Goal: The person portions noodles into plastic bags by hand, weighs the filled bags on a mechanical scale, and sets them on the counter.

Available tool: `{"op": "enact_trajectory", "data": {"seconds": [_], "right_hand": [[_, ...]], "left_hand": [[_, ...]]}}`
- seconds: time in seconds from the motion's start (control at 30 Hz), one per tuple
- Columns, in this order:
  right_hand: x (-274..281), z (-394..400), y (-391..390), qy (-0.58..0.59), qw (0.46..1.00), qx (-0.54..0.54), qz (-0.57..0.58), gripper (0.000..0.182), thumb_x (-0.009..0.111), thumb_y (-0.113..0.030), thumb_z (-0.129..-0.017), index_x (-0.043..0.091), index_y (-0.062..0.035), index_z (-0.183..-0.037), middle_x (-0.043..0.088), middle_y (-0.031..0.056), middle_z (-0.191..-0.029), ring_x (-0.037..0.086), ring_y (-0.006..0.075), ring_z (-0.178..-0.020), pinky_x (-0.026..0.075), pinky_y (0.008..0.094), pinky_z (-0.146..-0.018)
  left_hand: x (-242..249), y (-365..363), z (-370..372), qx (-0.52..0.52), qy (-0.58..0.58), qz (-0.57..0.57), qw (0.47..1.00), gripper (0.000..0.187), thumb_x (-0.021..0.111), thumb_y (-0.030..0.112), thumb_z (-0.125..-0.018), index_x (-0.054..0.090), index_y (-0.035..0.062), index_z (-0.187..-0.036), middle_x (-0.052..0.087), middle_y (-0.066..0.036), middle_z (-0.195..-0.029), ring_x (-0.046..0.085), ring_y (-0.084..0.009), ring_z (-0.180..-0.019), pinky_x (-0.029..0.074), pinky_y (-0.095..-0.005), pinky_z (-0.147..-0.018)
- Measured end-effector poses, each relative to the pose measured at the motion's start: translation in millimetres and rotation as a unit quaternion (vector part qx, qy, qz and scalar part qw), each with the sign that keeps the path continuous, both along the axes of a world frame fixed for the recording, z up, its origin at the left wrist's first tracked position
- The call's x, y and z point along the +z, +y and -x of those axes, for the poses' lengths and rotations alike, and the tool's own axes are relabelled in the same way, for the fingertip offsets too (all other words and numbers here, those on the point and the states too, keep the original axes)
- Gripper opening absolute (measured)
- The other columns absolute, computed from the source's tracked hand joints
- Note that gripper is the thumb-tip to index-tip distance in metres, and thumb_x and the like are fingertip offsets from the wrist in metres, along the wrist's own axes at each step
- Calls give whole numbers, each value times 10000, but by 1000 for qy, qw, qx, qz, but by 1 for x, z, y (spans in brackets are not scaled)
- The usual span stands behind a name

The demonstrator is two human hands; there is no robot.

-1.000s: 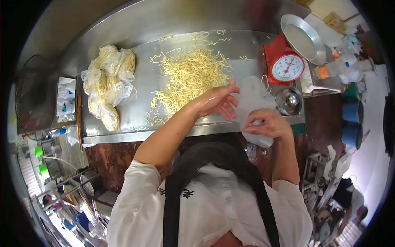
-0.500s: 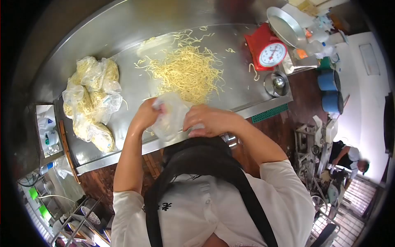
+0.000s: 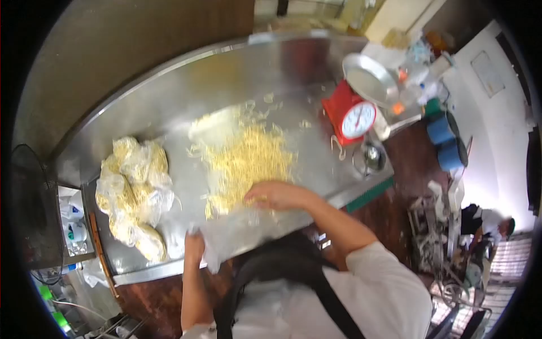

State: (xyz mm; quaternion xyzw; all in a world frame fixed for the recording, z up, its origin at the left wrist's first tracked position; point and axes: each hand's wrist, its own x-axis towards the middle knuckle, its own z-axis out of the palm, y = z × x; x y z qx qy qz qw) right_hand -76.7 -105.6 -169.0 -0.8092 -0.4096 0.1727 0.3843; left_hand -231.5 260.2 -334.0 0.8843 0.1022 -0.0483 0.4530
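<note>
A loose heap of yellow noodles (image 3: 251,158) lies on the steel table (image 3: 186,152). My left hand (image 3: 194,245), at the table's front edge, is closed on a clear plastic bag (image 3: 212,248) that hangs beside it. My right hand (image 3: 276,196) touches the near edge of the heap, its fingers curled on some noodles. Several tied clear bags of noodles (image 3: 132,198) are piled at the left of the table. The picture is slightly blurred.
A red scale (image 3: 344,113) with a round metal pan (image 3: 370,79) stands at the right, beside a steel bowl (image 3: 369,158). Blue buckets (image 3: 443,130) are on the floor beyond. Another person (image 3: 485,223) is at the far right. Noodle strands are scattered behind the heap.
The view has shifted, so the table appears lower. My hands have moved apart: the left has carried the bag left and down, and the right has reached the noodles.
</note>
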Motion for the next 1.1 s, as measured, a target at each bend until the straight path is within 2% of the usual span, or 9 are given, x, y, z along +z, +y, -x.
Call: {"op": "enact_trajectory", "data": {"seconds": [0.1,0.13,0.23,0.33,0.43,0.8,0.9,0.93,1.1], "right_hand": [[-16,46,-8,54,998,-18,15,277,628,-205,-925,626,-68,-1166,642,122,-1094,606,308,-1053,482,406,-905],[-18,48,-15,56,998,-25,8,273,627,-207,-924,631,-56,-1151,647,129,-1087,612,307,-1044,485,406,-900],[-20,53,-29,80,996,-43,-2,264,631,-190,-916,635,-44,-1136,653,133,-1070,623,310,-1019,496,405,-881],[-33,58,-43,51,998,-47,-10,262,631,-179,-913,633,-41,-1136,653,137,-1068,632,309,-1004,503,403,-865],[-46,60,-47,35,998,-44,-10,262,629,-180,-914,629,-36,-1133,652,141,-1068,638,307,-997,508,403,-851],[-50,51,-27,69,997,-21,32,307,637,-170,-897,609,-37,-1173,632,156,-1146,611,312,-1071,494,407,-906],[-70,22,-15,21,994,-79,67,395,649,-176,-885,582,-55,-1256,607,168,-1213,578,335,-1127,461,420,-980],[-84,4,-8,-26,990,-114,78,438,655,-182,-880,567,-66,-1293,593,175,-1249,559,351,-1158,444,426,-1011],[-146,-111,38,-67,943,-273,178,627,684,-327,-877,455,-120,-1423,448,205,-1423,411,393,-1315,352,478,-1095]], "left_hand": [[54,-44,2,104,159,208,959,389,508,94,-850,590,-39,-1206,667,-144,-973,634,-216,-859,495,-330,-737],[57,-49,-5,74,158,174,969,253,533,125,-833,657,-29,-991,597,-51,-731,535,-145,-630,408,-309,-567],[58,-59,-15,115,160,204,959,194,534,128,-830,665,-14,-826,606,-52,-688,544,-153,-614,389,-315,-551],[92,-80,-23,61,128,167,976,160,551,102,-828,665,-4,-792,636,-52,-696,576,-153,-628,431,-308,-572],[73,-75,-23,-34,133,177,975,214,559,104,-886,658,-4,-1041,693,-81,-933,649,-169,-836,524,-307,-762],[18,-49,7,-49,84,132,987,304,632,51,-843,621,-24,-1138,683,-95,-1066,636,-168,-946,518,-318,-840],[45,-61,12,-16,67,138,988,264,586,64,-838,645,-14,-1084,703,-159,-976,669,-282,-917,506,-384,-803],[18,-50,20,-38,61,166,984,254,623,88,-832,654,4,-1070,700,-151,-962,669,-287,-895,504,-373,-808],[64,-38,30,-130,126,31,983,293,673,141,-810,682,61,-1091,698,-162,-1068,672,-276,-957,512,-368,-862]]}}
